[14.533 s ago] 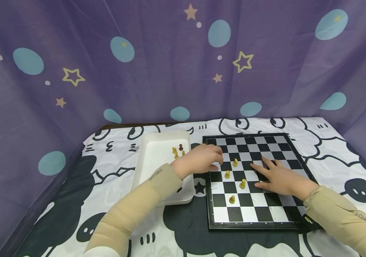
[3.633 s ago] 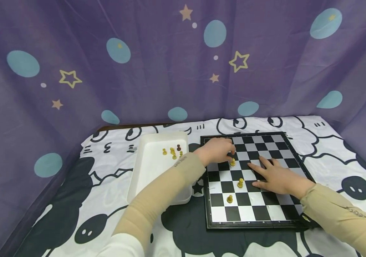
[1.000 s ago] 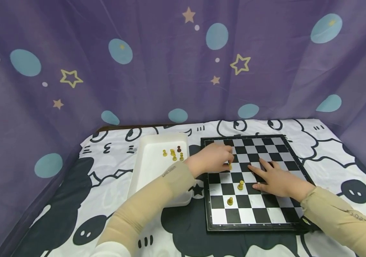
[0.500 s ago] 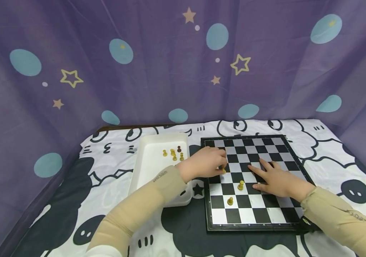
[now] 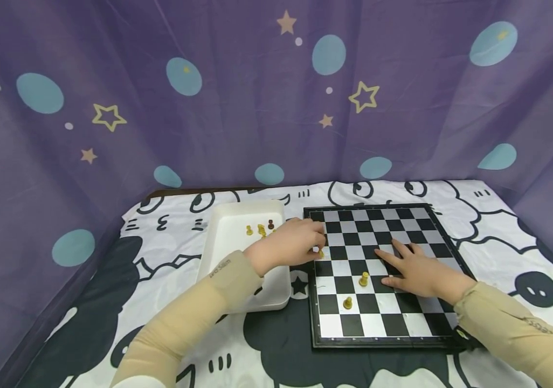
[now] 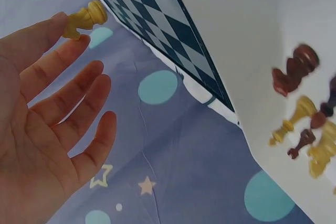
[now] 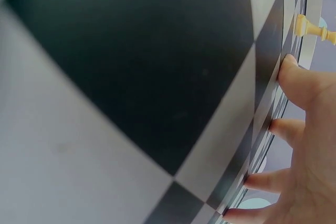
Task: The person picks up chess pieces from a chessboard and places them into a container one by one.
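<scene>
My left hand (image 5: 292, 241) pinches a yellow chess knight (image 6: 84, 20) between thumb and index finger, the other fingers loosely spread. It is over the left edge of the chessboard (image 5: 354, 341), beside the white tray (image 5: 220, 242). My right hand (image 5: 422, 272) lies with spread fingers on the board's right half, fingertips touching the squares. Two yellow pieces stand on the board: a rook-like piece (image 5: 364, 279) and a smaller piece (image 5: 347, 303). In the right wrist view a yellow piece (image 7: 314, 29) stands beyond my thumb.
In the tray lie several yellow and dark red pieces, among them a dark red piece (image 6: 295, 70) and a yellow piece (image 6: 294, 119). A cartoon-print cloth (image 5: 276, 372) covers the table. A purple curtain (image 5: 237, 118) hangs behind.
My left hand has lifted the yellow knight from the board and carried it left toward the tray. Earlier another yellow piece left the board; the tray's pieces shifted. The right hand stays put.
</scene>
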Tool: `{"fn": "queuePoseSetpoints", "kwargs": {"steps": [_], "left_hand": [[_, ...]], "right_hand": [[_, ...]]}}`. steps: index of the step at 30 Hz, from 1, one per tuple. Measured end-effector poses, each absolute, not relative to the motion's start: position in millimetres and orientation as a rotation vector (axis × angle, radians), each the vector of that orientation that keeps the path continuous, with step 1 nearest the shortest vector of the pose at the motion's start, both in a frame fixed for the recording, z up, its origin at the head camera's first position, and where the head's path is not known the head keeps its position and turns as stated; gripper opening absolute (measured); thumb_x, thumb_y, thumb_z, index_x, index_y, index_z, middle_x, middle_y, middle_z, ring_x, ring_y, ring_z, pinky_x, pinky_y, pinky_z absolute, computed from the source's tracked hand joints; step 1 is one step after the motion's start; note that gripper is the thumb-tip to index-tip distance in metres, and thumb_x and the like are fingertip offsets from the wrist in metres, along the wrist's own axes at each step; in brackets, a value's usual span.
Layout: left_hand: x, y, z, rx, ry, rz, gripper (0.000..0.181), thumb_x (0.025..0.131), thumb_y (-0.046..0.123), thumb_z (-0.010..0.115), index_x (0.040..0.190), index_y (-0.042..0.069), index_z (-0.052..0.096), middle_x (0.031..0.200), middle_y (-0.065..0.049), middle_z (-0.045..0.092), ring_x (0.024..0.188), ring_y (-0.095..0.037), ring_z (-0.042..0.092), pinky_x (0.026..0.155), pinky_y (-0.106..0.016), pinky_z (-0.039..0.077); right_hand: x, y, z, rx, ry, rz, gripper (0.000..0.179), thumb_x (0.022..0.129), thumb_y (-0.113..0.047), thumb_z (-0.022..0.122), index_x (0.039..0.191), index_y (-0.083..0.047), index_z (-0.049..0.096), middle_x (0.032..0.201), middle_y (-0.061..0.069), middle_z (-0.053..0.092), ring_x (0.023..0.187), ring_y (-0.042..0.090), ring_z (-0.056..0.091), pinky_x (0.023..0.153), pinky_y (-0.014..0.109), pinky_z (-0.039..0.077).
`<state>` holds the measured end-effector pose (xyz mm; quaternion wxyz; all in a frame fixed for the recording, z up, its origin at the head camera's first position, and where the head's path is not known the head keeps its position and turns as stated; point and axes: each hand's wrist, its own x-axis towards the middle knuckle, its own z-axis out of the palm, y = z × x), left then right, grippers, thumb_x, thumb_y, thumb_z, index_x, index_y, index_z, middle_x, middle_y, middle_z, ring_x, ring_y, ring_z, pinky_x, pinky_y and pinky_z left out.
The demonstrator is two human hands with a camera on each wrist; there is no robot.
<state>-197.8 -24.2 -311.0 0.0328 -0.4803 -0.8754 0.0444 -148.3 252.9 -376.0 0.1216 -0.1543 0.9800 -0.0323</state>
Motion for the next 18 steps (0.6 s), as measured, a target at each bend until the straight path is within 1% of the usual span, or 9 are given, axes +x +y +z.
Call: {"fn": "queuePoseSetpoints", "kwargs": {"steps": [6,14,18], "left_hand": [[-199.0,-38.5,-307.8,-1.465,-2.692,0.081,0.01,0.086,0.029,0.066,0.091,0.022,0.07,0.101,0.003,0.061,0.089,-0.013,0.057,0.079,-0.031,0.048],[-201.9,-63.3,-296.6,-1.396,-2.716,0.064,0.01,0.085,0.029,0.067,0.088,0.021,0.07,0.099,0.002,0.062,0.088,-0.015,0.058,0.076,-0.032,0.046],[-204.6,-76.0,-290.0,-1.33,-2.738,0.098,0.009,0.084,0.028,0.068,0.088,0.02,0.07,0.1,0.002,0.062,0.091,-0.016,0.059,0.079,-0.034,0.047]], "right_hand": [[-147.1,253.4,-375.6,-0.466,2.858,-0.12,0.077,0.082,-0.068,0.045,0.143,-0.021,0.036,0.146,0.031,0.025,0.126,0.061,0.024,0.081,0.068,0.042],[-146.9,252.5,-376.1,-0.46,2.853,-0.118,0.077,0.083,-0.068,0.044,0.144,-0.021,0.035,0.146,0.03,0.024,0.126,0.061,0.024,0.081,0.068,0.042],[-148.3,252.3,-376.3,-0.449,2.86,-0.092,0.078,0.082,-0.068,0.044,0.143,-0.021,0.036,0.146,0.03,0.025,0.126,0.061,0.025,0.08,0.068,0.043]]}}
